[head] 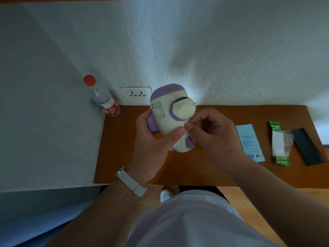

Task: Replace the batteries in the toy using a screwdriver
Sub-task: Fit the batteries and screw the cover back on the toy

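Note:
A cream and purple toy [165, 113] with a dotted speaker grille is held above the wooden table [124, 157]. My left hand [154, 139] grips its body from the left, thumb across the lower part. My right hand [210, 132] has curled fingers at the toy's right side, its thumb and forefinger pinched together at a small spot on the shell; whatever is between them is too small to make out. An opened green battery pack [278, 143] lies on the table to the right. No screwdriver shows.
A water bottle with a red cap [103, 98] stands at the table's back left corner beside a wall socket [136, 94]. A light blue leaflet [250, 142] and a flat black piece [308, 146] lie at the right. A white wall runs behind.

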`<state>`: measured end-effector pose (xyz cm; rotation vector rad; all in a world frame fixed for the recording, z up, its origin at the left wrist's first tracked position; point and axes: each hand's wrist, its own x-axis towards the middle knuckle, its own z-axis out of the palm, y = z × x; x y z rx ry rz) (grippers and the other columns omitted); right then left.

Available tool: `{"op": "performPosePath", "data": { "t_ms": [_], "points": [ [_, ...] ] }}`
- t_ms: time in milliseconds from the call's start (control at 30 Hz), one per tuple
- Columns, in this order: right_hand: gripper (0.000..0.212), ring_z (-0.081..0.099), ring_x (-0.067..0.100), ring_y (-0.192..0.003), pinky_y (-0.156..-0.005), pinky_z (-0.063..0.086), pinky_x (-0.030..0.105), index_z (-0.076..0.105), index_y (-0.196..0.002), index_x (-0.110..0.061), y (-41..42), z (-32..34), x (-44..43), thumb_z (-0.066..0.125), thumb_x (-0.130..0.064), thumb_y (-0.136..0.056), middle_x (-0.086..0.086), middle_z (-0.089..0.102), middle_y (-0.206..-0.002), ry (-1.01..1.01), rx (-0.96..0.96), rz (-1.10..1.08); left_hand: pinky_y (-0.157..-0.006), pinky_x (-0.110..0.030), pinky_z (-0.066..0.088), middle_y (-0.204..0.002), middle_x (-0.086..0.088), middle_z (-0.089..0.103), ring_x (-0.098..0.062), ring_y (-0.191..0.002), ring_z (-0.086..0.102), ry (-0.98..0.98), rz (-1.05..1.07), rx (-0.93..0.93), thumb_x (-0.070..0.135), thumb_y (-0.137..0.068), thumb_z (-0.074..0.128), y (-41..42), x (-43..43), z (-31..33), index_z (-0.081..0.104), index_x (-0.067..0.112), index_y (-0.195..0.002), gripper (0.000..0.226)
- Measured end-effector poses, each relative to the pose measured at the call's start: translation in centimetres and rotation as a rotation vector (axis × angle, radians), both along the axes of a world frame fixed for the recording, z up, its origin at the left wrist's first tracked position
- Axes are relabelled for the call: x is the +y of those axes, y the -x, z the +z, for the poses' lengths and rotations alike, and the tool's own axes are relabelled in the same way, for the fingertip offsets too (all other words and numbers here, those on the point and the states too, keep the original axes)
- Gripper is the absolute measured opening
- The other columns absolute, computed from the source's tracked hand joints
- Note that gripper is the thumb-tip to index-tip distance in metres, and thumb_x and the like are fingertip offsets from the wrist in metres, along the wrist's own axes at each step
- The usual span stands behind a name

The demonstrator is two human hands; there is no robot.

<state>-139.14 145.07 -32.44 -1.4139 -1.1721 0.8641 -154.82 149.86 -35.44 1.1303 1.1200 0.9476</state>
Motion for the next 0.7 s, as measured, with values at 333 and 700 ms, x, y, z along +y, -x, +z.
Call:
{"op": "performPosePath", "data": {
  "t_ms": [333,700],
  "points": [
    [0.025,0.062,0.007,-0.066,-0.06,0.051,0.017,0.065,-0.087,-0.016,-1.7,-2.4,0.6,0.06,0.007,-0.09,-0.007,0.066,-0.077,0.015,0.057,0.003,-0.086,-0.061,0.059,-0.127,-0.009,0.067,-0.027,-0.111,0.07,0.144,0.022,-0.023,0.03,-0.063,0.094,0.0,0.2,-0.8,0.044,0.013,-0.135,0.09],
    [0.01,0.058,0.014,-0.084,-0.067,0.046,0.023,0.063,-0.102,-0.021,-6.2,-16.7,2.5,0.058,-0.026,-0.094,-0.008,0.055,-0.095,0.44,-0.69,0.234,-0.088,-0.058,0.059,-0.131,-0.008,0.062,-0.025,-0.117,0.066,0.127,0.058,0.062,0.027,-0.069,0.092,1.6,1.4,-1.9,0.041,0.01,-0.137,0.086]
  ]
}}
